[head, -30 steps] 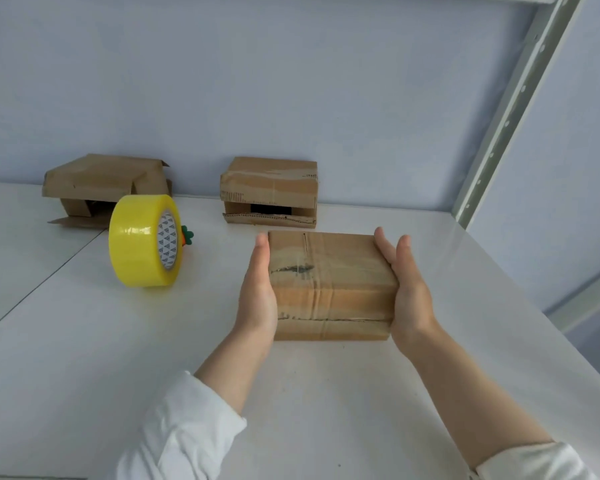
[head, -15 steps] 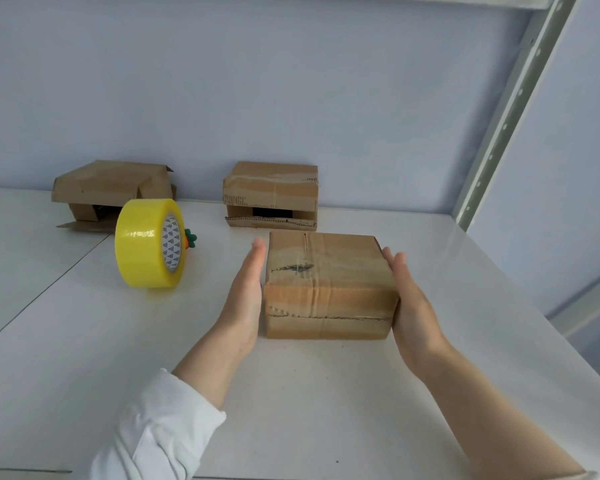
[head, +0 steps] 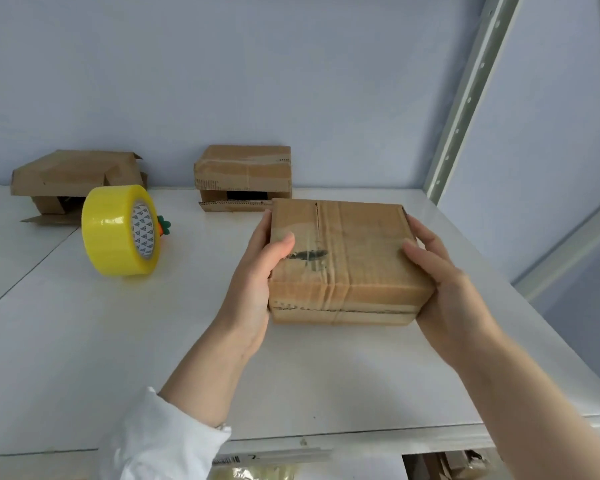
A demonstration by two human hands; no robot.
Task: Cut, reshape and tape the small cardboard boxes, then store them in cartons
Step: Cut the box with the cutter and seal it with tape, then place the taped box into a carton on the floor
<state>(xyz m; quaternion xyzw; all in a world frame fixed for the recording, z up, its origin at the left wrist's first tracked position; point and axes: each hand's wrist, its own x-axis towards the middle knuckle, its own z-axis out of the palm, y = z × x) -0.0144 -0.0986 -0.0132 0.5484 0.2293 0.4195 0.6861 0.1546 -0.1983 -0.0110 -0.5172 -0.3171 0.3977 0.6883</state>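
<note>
A taped brown cardboard box [head: 347, 258] with a dark smudge on top is held between both hands over the white shelf [head: 118, 341]. My left hand [head: 257, 282] grips its left side, thumb curled onto the top. My right hand [head: 440, 292] grips its right side, thumb on the top edge. The box looks slightly raised and closer to me. Two more small boxes stand against the back wall: one with an open front [head: 243, 176] in the middle, and a flattened, open one [head: 73, 178] at the left.
A yellow roll of packing tape [head: 120, 230] stands on its edge left of the hands, with a small carrot-shaped object [head: 163, 226] behind it. A perforated metal upright [head: 465, 98] rises at the right. The shelf's front edge [head: 326, 441] runs below my forearms.
Both hands went from flat against the box sides to gripping it with thumbs on top. The box has come toward me and to the right.
</note>
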